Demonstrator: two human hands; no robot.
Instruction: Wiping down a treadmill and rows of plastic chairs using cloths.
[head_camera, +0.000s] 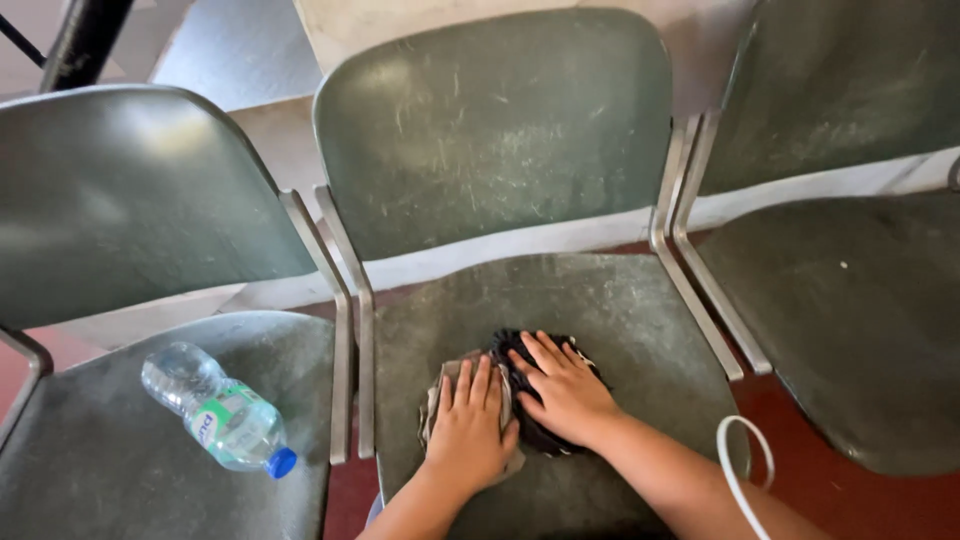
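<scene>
Under your fingers, on the seat of the middle chair, lie two pieces of cloth. Your left hand rests flat on a grey cloth, fingers stretched out and close together, pressing down rather than gripping; the cloth's edges show just past your fingertips and beside your thumb. Your right hand lies flat on a dark cloth, fingers spread and released, palm down, with the dark fabric showing beyond the fingertips and below the heel of the hand. The two hands are just beside each other, the right thumb close to the left hand's fingers, and the two cloths touch where your hands meet. Neither hand is clenched and neither grasps anything.

Well to the left of your left fingers, on the seat of the neighbouring chair, a clear plastic bottle with a green label and blue cap lies on its side, cap pointing toward you. To the right of your right forearm a loop of white cable hangs over the seat's edge. Farther right stands a third chair of the same dark green, scuffed like the others.
</scene>
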